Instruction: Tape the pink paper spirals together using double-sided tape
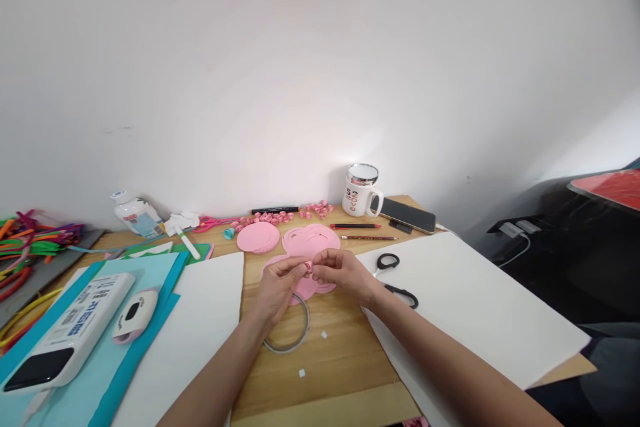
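Note:
A small rolled pink paper rose is pinched between the fingertips of both hands above the middle of the table. My left hand grips it from the left, and my right hand from the right; the fingers partly cover it. Pink paper circles lie just behind and beneath the hands, some with cut-out pieces. A ring of tape rests flat below my left hand. Two little white squares are on the wood nearby. Black-handled scissors lie beside my right hand, partly hidden by the wrist.
Several small pink rolled roses line the back near a white mug and a phone. White sheets flank the hands. At left, a power bank and a white-pink device sit on blue paper. A bottle leans behind.

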Demonstrator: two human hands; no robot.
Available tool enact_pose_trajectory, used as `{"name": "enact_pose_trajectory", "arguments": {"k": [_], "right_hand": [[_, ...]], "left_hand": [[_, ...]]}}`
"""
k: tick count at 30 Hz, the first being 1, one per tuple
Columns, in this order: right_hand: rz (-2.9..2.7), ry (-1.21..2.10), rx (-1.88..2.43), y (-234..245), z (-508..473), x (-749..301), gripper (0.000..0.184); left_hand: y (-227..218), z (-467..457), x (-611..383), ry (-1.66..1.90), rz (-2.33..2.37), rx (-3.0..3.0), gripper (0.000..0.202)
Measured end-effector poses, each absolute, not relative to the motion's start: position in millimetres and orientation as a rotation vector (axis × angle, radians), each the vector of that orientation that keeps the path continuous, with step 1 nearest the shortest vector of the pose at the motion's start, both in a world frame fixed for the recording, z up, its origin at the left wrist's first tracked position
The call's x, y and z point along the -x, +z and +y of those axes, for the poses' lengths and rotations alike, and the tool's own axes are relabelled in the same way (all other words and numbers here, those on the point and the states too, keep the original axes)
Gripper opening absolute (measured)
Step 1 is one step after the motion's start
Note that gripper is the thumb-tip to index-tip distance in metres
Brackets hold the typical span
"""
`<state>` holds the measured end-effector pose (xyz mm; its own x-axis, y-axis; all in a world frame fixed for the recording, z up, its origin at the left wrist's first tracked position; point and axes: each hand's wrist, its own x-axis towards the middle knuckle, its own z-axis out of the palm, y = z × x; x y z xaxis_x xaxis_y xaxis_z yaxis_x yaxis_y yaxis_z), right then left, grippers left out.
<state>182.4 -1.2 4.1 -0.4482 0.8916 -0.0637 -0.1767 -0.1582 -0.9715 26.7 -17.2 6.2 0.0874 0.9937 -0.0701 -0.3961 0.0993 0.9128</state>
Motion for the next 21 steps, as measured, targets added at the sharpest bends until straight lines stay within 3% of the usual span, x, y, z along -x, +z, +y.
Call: {"name": "enact_pose_trajectory", "arguments": {"k": [6, 13, 21], "right_hand": [[-1.262, 1.7, 0.925, 0, -1, -180, 0.033], [-1.372, 1.433, 1.02, 0, -5, -178, 0.028], [-1.351, 1.524, 1.076, 4, -10, -177, 0.03]], "left_hand": [[3, -16, -28, 1.23, 0.924, -0.918, 0.019], [5, -15, -25, 1.284, 1.015, -0.96, 0.019], [3, -14, -24, 1.263, 1.087, -1.099, 0.015]]}}
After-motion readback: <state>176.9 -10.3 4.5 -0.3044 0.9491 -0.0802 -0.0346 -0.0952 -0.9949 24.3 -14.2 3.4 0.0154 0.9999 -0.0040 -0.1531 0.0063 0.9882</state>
